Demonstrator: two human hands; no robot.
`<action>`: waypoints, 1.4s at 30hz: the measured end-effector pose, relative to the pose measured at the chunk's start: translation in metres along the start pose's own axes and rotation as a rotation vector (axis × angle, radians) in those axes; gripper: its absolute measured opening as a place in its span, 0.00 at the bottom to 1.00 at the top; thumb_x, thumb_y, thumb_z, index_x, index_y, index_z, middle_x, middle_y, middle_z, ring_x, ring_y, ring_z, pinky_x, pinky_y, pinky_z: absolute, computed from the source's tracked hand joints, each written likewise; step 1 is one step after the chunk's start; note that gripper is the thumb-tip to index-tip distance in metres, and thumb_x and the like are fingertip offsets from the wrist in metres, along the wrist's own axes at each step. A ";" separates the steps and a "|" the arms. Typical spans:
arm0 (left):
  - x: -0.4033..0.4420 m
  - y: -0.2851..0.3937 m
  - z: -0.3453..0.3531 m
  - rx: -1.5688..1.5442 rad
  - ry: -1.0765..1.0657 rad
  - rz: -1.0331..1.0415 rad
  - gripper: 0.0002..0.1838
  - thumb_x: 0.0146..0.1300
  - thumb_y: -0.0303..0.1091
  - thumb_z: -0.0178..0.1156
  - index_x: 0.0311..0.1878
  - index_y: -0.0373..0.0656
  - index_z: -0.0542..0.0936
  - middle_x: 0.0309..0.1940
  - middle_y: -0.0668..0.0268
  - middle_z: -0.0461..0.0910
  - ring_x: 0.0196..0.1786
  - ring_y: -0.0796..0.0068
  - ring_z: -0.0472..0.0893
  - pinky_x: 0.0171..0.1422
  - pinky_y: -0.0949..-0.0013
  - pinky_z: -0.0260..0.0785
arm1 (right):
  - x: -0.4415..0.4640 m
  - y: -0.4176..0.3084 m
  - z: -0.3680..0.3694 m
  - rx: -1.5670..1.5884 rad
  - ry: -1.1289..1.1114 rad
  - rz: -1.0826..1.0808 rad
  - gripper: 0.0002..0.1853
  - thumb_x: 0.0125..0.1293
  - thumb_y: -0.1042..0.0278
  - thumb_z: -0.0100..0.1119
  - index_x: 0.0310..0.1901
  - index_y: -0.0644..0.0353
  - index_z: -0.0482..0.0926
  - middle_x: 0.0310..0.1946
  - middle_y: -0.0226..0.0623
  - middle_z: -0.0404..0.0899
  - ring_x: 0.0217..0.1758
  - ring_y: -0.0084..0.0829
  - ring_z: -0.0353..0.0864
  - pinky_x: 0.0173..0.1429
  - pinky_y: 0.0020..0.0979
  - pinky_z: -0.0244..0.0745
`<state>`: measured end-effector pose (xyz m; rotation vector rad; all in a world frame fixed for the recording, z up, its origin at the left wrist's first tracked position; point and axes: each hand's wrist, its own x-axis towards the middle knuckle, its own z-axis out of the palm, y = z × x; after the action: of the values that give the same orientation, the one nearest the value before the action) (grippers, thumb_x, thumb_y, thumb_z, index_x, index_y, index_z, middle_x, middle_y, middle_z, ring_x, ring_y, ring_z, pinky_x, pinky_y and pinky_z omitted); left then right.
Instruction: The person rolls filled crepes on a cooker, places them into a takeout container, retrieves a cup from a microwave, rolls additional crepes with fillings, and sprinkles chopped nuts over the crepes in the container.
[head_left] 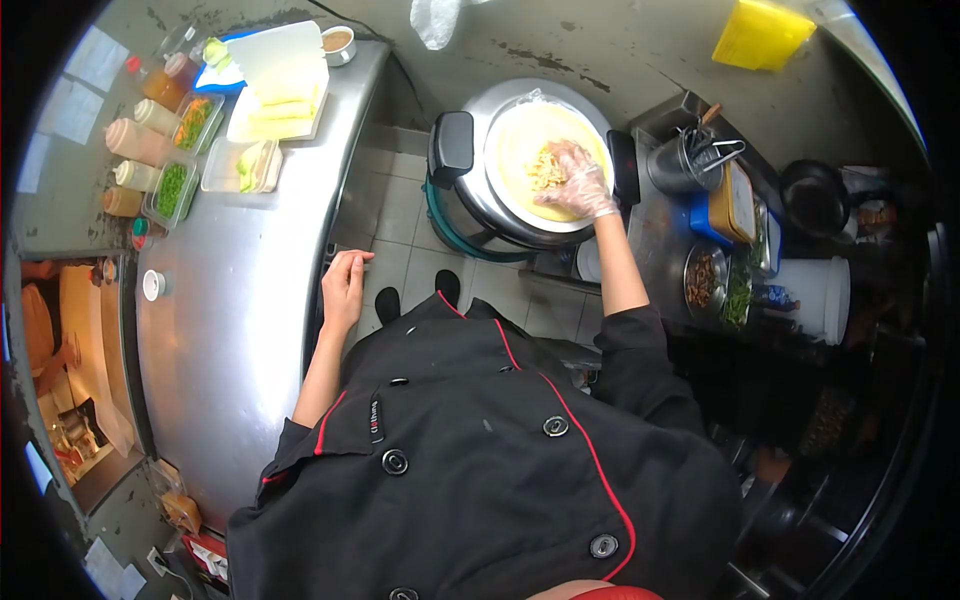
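My right hand point(582, 182), in a clear plastic glove, rests on a heap of pale yellow shredded food point(546, 172). Its fingers are spread over the heap, with the tips partly hidden. Beneath lies a flat, round yellow sheet of food point(520, 130) on a white plate point(500, 193). This plate sits on top of a large, round silver pot point(478, 205) with black side handles. My left hand point(345, 285) is bare and holds nothing I can see. Its fingers are loosely bent beside the edge of the steel counter point(230, 330).
On the left counter stand sauce bottles point(140, 142), tubs of chopped greens point(172, 190) and a box of yellow slices point(283, 105). To the right are a metal utensil holder point(685, 165), a bowl of brown pieces point(705, 278) and a frying pan point(813, 195). A person point(45, 320) shows through the left opening.
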<state>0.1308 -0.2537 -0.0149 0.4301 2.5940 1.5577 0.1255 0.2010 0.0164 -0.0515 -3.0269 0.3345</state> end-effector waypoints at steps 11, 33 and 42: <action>0.003 0.007 0.001 -0.007 0.024 0.006 0.14 0.76 0.35 0.50 0.44 0.37 0.83 0.40 0.60 0.82 0.41 0.65 0.80 0.47 0.68 0.70 | 0.002 -0.010 0.017 0.084 0.100 -0.058 0.38 0.50 0.43 0.75 0.61 0.54 0.79 0.61 0.47 0.76 0.65 0.47 0.73 0.71 0.43 0.66; -0.010 -0.004 -0.008 0.011 0.073 -0.028 0.16 0.76 0.37 0.50 0.45 0.37 0.84 0.40 0.60 0.83 0.38 0.67 0.80 0.41 0.69 0.69 | -0.015 0.012 -0.007 -0.083 -0.123 0.031 0.46 0.43 0.35 0.76 0.63 0.53 0.78 0.63 0.50 0.73 0.68 0.46 0.71 0.74 0.40 0.64; 0.007 0.009 0.000 -0.002 0.042 0.012 0.15 0.76 0.36 0.50 0.45 0.37 0.83 0.40 0.60 0.82 0.37 0.67 0.79 0.42 0.69 0.69 | -0.027 0.019 -0.022 0.007 -0.061 0.119 0.38 0.44 0.51 0.79 0.61 0.52 0.80 0.51 0.46 0.79 0.55 0.46 0.80 0.62 0.39 0.75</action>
<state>0.1257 -0.2477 -0.0069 0.4176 2.6256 1.5894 0.1554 0.2228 0.0307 -0.2252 -3.0903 0.3632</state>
